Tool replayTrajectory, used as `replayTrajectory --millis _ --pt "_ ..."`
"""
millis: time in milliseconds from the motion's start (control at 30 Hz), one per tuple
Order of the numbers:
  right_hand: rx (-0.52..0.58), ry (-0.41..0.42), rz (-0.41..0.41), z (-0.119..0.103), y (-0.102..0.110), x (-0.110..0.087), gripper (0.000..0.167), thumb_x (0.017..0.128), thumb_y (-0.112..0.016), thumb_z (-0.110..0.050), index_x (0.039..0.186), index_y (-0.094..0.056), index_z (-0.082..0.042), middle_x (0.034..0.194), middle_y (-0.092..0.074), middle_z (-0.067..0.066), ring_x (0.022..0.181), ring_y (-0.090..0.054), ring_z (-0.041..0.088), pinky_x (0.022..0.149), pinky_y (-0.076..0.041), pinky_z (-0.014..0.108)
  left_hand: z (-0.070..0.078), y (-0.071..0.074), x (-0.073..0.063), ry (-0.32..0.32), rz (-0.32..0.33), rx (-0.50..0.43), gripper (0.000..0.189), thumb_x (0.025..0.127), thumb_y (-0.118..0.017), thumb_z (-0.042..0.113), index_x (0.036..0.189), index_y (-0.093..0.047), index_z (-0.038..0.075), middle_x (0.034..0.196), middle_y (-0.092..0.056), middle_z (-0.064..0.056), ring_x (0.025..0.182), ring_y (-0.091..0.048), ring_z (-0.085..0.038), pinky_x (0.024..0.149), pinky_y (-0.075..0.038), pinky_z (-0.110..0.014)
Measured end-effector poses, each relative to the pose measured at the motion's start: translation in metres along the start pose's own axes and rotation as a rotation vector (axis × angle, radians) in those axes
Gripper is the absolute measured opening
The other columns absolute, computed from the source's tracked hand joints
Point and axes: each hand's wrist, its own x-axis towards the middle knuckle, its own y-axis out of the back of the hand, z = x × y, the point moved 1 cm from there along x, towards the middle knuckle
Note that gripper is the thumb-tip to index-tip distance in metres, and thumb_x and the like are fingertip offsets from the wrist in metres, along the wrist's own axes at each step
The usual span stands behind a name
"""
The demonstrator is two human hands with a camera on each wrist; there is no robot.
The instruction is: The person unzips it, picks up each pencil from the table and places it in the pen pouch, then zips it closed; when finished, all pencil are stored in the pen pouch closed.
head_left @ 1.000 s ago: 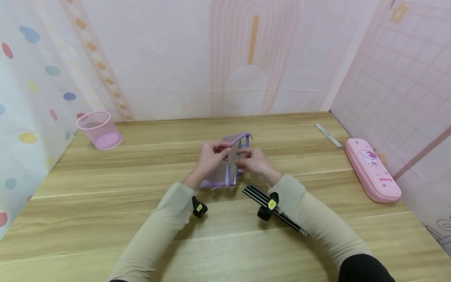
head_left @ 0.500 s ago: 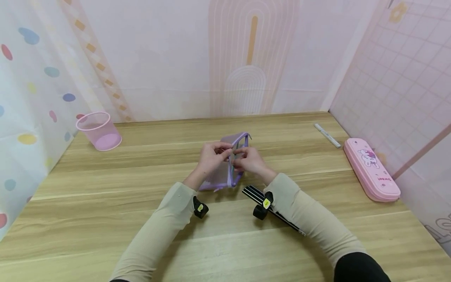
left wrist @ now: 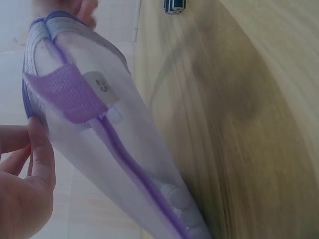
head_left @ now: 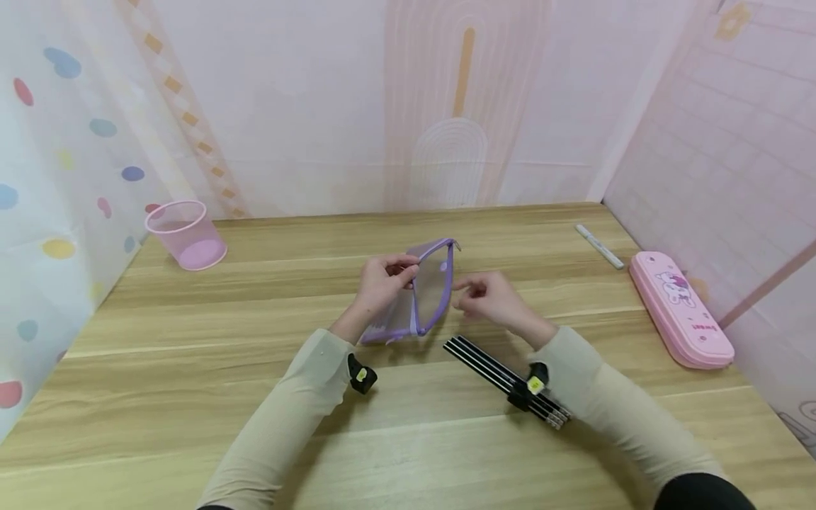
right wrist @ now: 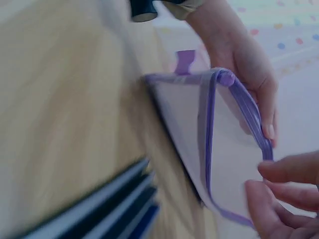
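A pouch point(head_left: 398, 308) of pale mesh with purple trim and a zipper stands tilted in the middle of the table, its mouth gaping to the right. My left hand point(head_left: 385, 283) pinches the rim of that mouth between thumb and fingers. Just right of the mouth is my right hand point(head_left: 491, 301), its fingers bent loosely with nothing between them. In the right wrist view, the thumb and fingers point(right wrist: 286, 172) are apart beside the zipper edge. Several black striped pencils point(head_left: 474, 360) lie in a bundle below my right hand, partly covered by its wrist camera.
A pink basket point(head_left: 191, 241) stands at the back left. On the right lie a pink pencil case point(head_left: 678, 308) with a cartoon print and a white pen-like stick point(head_left: 599, 246). Patterned cloth walls border the wooden table point(head_left: 287, 283) at the back and sides.
A slim pencil-like stick at the pouch mouth, by my right fingers, went inward and is out of sight. My right hand has drawn back to the right; the left keeps its pinch.
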Motion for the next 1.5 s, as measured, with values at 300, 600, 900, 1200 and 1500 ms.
replayTrajectory --millis 300,600,900,1200,1500 --pt "-0.499 0.061 -0.250 0.029 0.023 -0.071 0.027 0.077 -0.066 -0.011 0.100 -0.063 0.001 0.079 -0.064 0.001 0.067 -0.054 0.004 0.058 -0.048 0.015 0.003 0.006 0.000 0.003 0.003 0.013 0.020 0.083 -0.059 0.003 0.101 -0.064 -0.004 0.096 -0.061 -0.024 0.062 -0.054 -0.005 0.059 -0.053 -0.018" --pt "-0.608 0.087 -0.210 0.032 0.017 -0.102 0.016 0.078 -0.065 -0.012 0.091 -0.066 -0.003 0.070 -0.056 -0.006 0.059 -0.044 -0.002 0.050 -0.039 0.014 0.000 0.008 -0.002 -0.013 0.008 0.028 0.019 0.082 -0.059 0.003 0.100 -0.064 -0.004 0.093 -0.062 -0.022 0.062 -0.055 -0.006 0.059 -0.054 -0.020" --pt "-0.570 0.086 -0.217 0.025 0.015 -0.100 0.010 0.076 -0.065 -0.005 0.086 -0.067 -0.004 0.066 -0.057 -0.006 0.058 -0.045 -0.002 0.050 -0.040 0.014 0.002 0.007 0.000 -0.031 0.005 0.059 0.018 0.082 -0.059 0.003 0.098 -0.065 -0.003 0.092 -0.062 -0.021 0.062 -0.054 -0.006 0.059 -0.054 -0.021" --pt "-0.519 0.062 -0.202 0.028 0.016 -0.099 0.008 0.075 -0.066 -0.007 0.083 -0.064 -0.005 0.069 -0.057 -0.004 0.061 -0.047 0.001 0.053 -0.042 0.016 0.000 0.006 0.001 -0.049 -0.006 0.081 0.018 0.083 -0.058 0.003 0.098 -0.064 -0.005 0.092 -0.061 -0.026 0.060 -0.054 -0.005 0.059 -0.055 -0.021" --pt "-0.464 0.000 -0.185 0.032 0.013 -0.099 0.010 0.073 -0.067 -0.005 0.082 -0.063 -0.008 0.068 -0.055 -0.005 0.061 -0.047 0.003 0.053 -0.041 0.016 -0.004 0.005 0.000 -0.017 -0.010 0.076 0.020 0.082 -0.059 0.002 0.099 -0.063 -0.008 0.092 -0.062 -0.025 0.061 -0.055 -0.005 0.060 -0.055 -0.022"
